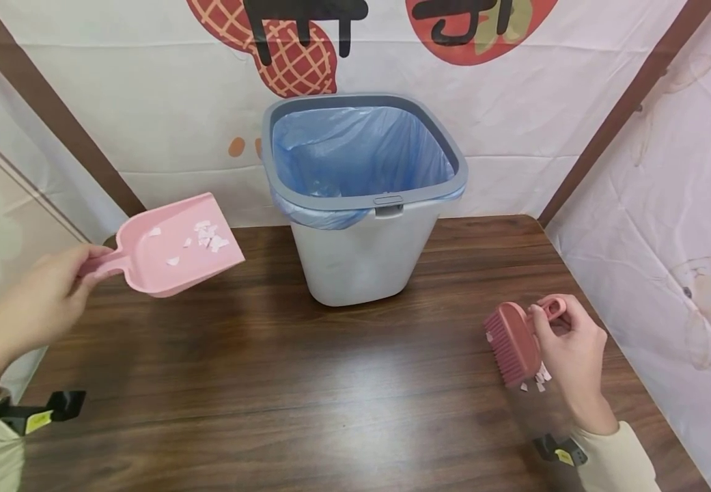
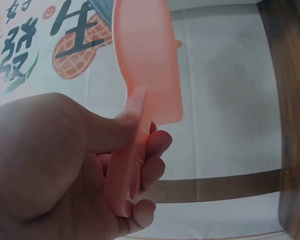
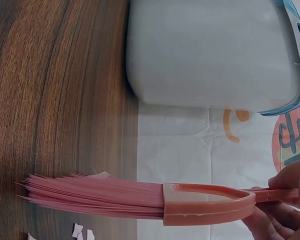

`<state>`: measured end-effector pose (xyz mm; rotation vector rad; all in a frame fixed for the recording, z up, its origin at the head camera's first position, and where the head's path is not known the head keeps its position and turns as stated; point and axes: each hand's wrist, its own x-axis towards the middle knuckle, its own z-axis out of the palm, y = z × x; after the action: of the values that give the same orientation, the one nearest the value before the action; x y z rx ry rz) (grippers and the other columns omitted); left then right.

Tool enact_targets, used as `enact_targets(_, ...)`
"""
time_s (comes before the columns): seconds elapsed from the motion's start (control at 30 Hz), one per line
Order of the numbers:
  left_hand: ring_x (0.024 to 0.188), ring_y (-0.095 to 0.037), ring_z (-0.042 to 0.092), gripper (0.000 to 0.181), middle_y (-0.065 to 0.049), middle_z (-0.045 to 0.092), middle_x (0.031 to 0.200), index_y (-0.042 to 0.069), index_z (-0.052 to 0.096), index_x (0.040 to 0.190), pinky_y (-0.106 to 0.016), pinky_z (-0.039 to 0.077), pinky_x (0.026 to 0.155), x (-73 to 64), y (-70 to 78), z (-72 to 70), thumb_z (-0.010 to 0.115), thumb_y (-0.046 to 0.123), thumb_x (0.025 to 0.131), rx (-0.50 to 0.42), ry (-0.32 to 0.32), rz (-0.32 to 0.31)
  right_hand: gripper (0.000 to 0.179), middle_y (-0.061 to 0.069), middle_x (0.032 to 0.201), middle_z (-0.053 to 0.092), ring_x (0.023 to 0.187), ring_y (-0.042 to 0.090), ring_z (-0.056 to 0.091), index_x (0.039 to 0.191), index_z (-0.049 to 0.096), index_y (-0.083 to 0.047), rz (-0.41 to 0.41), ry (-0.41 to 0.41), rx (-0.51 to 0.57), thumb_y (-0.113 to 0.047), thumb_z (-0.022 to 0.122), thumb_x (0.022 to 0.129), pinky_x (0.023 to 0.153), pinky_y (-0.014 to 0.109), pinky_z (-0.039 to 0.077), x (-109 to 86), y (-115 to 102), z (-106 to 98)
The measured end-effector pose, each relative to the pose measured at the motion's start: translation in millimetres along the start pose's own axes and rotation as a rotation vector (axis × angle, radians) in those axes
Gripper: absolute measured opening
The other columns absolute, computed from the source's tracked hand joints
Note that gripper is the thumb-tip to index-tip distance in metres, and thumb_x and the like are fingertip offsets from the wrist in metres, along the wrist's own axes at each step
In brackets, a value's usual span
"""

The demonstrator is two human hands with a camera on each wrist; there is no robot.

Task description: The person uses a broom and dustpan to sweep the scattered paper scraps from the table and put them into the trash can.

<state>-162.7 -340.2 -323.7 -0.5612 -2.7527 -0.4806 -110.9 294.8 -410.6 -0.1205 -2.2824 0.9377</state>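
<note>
My left hand (image 1: 54, 290) grips the handle of a pink dustpan (image 1: 167, 263), held up at the left, level with the bin's upper part. Small white paper scraps (image 1: 207, 236) lie in its pan. At the right, my right hand (image 1: 570, 348) pinches the handle of a pink hand brush (image 1: 515, 345), its bristles pointing down to the left. More paper scraps (image 1: 541, 376) lie on the table beside the brush, and one clings to the bristles (image 3: 90, 195) in the right wrist view. The left wrist view shows fingers wrapped around the dustpan handle (image 2: 127, 160).
A light grey waste bin (image 1: 361, 260) with a blue liner bag (image 1: 355, 154) stands at the back middle of the dark wooden table (image 1: 306, 396). Printed cloth walls (image 1: 503, 116) close off the back and both sides.
</note>
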Motion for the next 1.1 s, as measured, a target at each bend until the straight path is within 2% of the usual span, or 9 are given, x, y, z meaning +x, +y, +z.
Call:
enact_targets(0.33, 0.069, 0.007, 0.036, 0.012, -0.027, 0.060, 0.080, -0.019, 0.055, 0.104, -0.008, 0.031, 0.055, 28.8, 4.0, -38.7, 0.060, -0.013, 0.095, 0.030, -0.006, 0.002, 0.009, -0.009, 0.074, 0.064, 0.065, -0.012, 0.057, 0.093, 0.067, 0.002, 0.008, 0.004, 0.007, 0.004, 0.074, 0.087, 0.058, 0.004, 0.045, -0.2, 1, 0)
enact_targets(0.57, 0.071, 0.018, 0.031, 0.015, -0.038, 0.056, 0.081, -0.024, 0.052, 0.101, -0.005, 0.030, 0.054, 52.6, 0.1, -58.4, 0.053, -0.009, 0.100, -0.022, 0.098, 0.021, 0.009, 0.006, 0.076, 0.067, 0.065, -0.013, 0.056, 0.093, 0.066, 0.003, -0.005, -0.002, -0.010, 0.003, 0.073, 0.088, 0.058, 0.004, 0.044, 0.5, 1, 1)
enact_targets(0.7, 0.073, 0.024, 0.033, 0.018, 0.016, 0.060, 0.078, -0.024, 0.053, 0.102, 0.001, 0.031, 0.058, 67.1, -12.4, -67.1, 0.053, -0.006, 0.101, -0.073, 0.169, 0.012, 0.009, 0.004, 0.076, 0.067, 0.066, -0.014, 0.056, 0.093, 0.067, 0.003, -0.011, 0.000, -0.010, 0.004, 0.074, 0.087, 0.059, 0.003, 0.044, 0.9, 0, 1)
enact_targets(0.77, 0.074, 0.027, 0.035, 0.014, 0.015, 0.061, 0.080, -0.024, 0.053, 0.102, 0.004, 0.032, 0.060, 75.5, -15.6, -72.4, 0.054, -0.010, 0.098, -0.083, 0.174, 0.012, 0.009, 0.000, 0.075, 0.066, 0.066, -0.014, 0.056, 0.093, 0.067, 0.003, -0.010, 0.003, -0.005, 0.004, 0.074, 0.087, 0.059, 0.003, 0.044, 1.0, 0, 1)
enact_targets(0.8, 0.074, 0.028, 0.036, 0.014, 0.027, 0.055, 0.081, -0.024, 0.053, 0.103, 0.004, 0.033, 0.061, 79.7, -17.0, -75.2, 0.054, -0.011, 0.098, -0.085, 0.172, 0.012, 0.009, -0.003, 0.075, 0.065, 0.066, -0.013, 0.056, 0.093, 0.067, 0.002, -0.009, 0.003, -0.002, 0.004, 0.074, 0.087, 0.059, 0.004, 0.044, 1.0, 0, 1)
enact_targets(0.87, 0.073, 0.028, 0.036, 0.012, 0.029, 0.054, 0.081, -0.023, 0.054, 0.104, 0.004, 0.033, 0.060, 88.3, -17.2, -82.0, 0.055, -0.014, 0.096, -0.070, 0.145, 0.009, 0.009, -0.005, 0.075, 0.065, 0.066, -0.013, 0.056, 0.093, 0.067, 0.002, -0.009, 0.002, -0.001, 0.004, 0.074, 0.087, 0.059, 0.004, 0.044, 1.1, 0, 1)
enact_targets(0.93, 0.071, 0.028, 0.036, 0.014, 0.000, 0.066, 0.081, -0.023, 0.053, 0.108, 0.004, 0.033, 0.059, 95.8, -13.5, -89.0, 0.054, -0.015, 0.097, -0.040, 0.099, -0.002, 0.009, -0.005, 0.075, 0.065, 0.065, -0.013, 0.056, 0.093, 0.067, 0.002, -0.012, 0.000, -0.002, 0.004, 0.073, 0.087, 0.058, 0.004, 0.044, 1.3, 0, 1)
enact_targets(1.0, 0.069, 0.027, 0.036, 0.016, 0.000, 0.066, 0.081, -0.023, 0.052, 0.111, 0.003, 0.034, 0.057, 102.7, -8.7, -95.0, 0.053, -0.015, 0.097, -0.020, 0.061, -0.012, 0.009, -0.002, 0.075, 0.065, 0.065, -0.013, 0.056, 0.093, 0.067, 0.002, -0.013, -0.004, -0.005, 0.004, 0.073, 0.087, 0.058, 0.004, 0.043, 1.4, 0, 1)
enact_targets(1.1, 0.068, 0.024, 0.035, 0.018, -0.041, 0.058, 0.091, -0.023, 0.051, 0.113, 0.001, 0.033, 0.056, 113.9, 1.2, -102.9, 0.052, -0.014, 0.098, 0.019, 0.000, -0.022, 0.009, 0.002, 0.075, 0.066, 0.065, -0.013, 0.056, 0.093, 0.067, 0.003, -0.012, -0.005, -0.006, 0.004, 0.074, 0.087, 0.058, 0.004, 0.044, 1.3, -1, 0)
